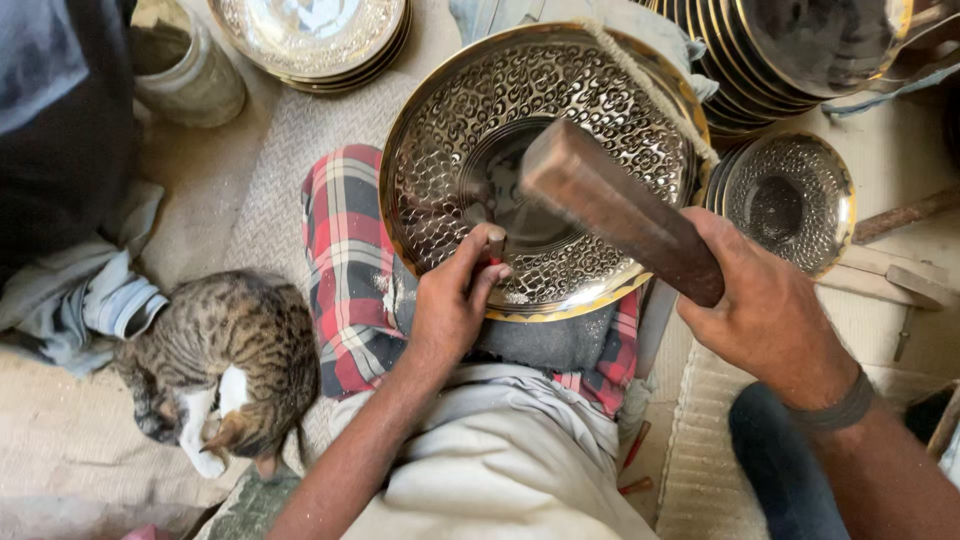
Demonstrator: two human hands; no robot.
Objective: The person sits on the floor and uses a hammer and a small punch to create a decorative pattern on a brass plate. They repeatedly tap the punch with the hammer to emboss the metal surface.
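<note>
A large round brass plate (pixel 450 110) with a punched, embossed pattern rests tilted on a dark pad over a red checked cloth (pixel 345 270) on my lap. My left hand (pixel 455 300) pinches a small metal punch upright against the plate's patterned band near its lower rim. My right hand (pixel 765 310) grips the handle of a wooden mallet (pixel 610 205), whose block head hangs raised over the plate's middle. A rope (pixel 650 85) crosses the plate's upper right rim.
A spotted cat (pixel 225 365) lies curled at my left knee. A stack of patterned plates (pixel 310 35) sits at the top, and a stack of plain ones (pixel 790 50) at the top right. A smaller embossed bowl (pixel 790 200) is on the right, a jar (pixel 185 65) at the top left.
</note>
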